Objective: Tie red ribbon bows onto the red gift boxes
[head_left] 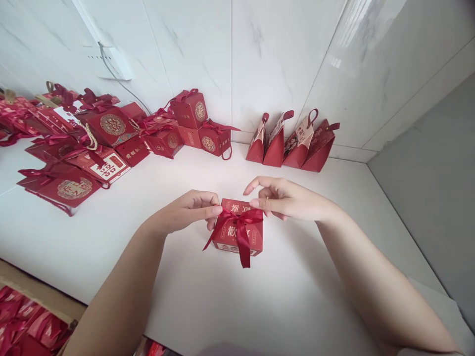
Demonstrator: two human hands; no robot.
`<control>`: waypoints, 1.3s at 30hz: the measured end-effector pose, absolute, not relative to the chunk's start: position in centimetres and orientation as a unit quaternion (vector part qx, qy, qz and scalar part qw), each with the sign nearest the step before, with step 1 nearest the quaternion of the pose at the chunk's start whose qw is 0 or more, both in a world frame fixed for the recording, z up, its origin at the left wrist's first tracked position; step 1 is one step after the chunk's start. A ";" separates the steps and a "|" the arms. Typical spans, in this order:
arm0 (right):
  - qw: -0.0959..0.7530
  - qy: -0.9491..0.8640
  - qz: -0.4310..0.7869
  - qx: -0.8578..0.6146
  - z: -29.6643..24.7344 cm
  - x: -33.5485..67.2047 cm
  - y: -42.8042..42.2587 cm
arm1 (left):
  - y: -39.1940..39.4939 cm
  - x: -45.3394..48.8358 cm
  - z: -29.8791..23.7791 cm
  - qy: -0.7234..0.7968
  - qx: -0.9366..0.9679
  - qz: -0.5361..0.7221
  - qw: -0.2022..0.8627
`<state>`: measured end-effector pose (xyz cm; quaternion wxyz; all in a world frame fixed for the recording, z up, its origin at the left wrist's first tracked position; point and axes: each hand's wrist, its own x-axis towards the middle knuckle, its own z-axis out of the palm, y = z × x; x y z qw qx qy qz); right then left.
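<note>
A small red gift box (237, 240) with gold lettering stands on the white tabletop in front of me. A dark red satin ribbon (243, 242) is tied in a bow on top of it, its two tails hanging over the near side. At the box's left edge my left hand (195, 207) pinches the bow's left loop between thumb and fingers. My right hand (284, 198) hovers over the right loop with index finger and thumb apart; the other fingers curl behind, partly hidden, and I see nothing held there.
Several red gift boxes (74, 188) with ribbons are piled at the back left. Several triangular boxes (274, 148) with strap handles line the wall. A cable (118, 76) runs down from a wall socket. Below the table's left edge, a carton (44, 296) holds more red ribboned items.
</note>
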<state>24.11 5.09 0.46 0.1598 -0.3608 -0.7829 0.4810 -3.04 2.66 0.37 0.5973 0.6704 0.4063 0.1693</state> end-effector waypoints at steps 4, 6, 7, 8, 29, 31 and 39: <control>0.305 -0.865 0.159 -0.365 1.1 21.9 2.0 | 3.1 -2.6 -0.5 0.432 0.659 0.204 0.581; 0.278 -0.917 0.014 -0.286 1.2 20.4 0.3 | 3.2 -2.4 -0.9 0.434 0.647 0.215 0.589; 0.255 -0.933 -0.043 -0.252 1.0 19.8 -0.3 | 3.3 -2.4 -1.0 0.433 0.640 0.219 0.595; 0.238 -0.938 -0.088 -0.237 0.7 19.2 -0.8 | 3.3 -2.4 -1.1 0.431 0.634 0.223 0.602; 0.087 -0.946 0.196 -0.244 2.4 21.0 -0.5 | 1.4 0.0 -1.4 0.544 0.683 0.234 0.428; 0.086 -0.933 0.265 -0.229 2.9 21.6 -0.6 | 1.0 0.2 -1.2 0.554 0.700 0.217 0.396; 0.061 -0.794 0.440 -0.414 4.4 24.9 1.3 | 0.8 0.1 -0.5 0.542 0.685 0.173 0.455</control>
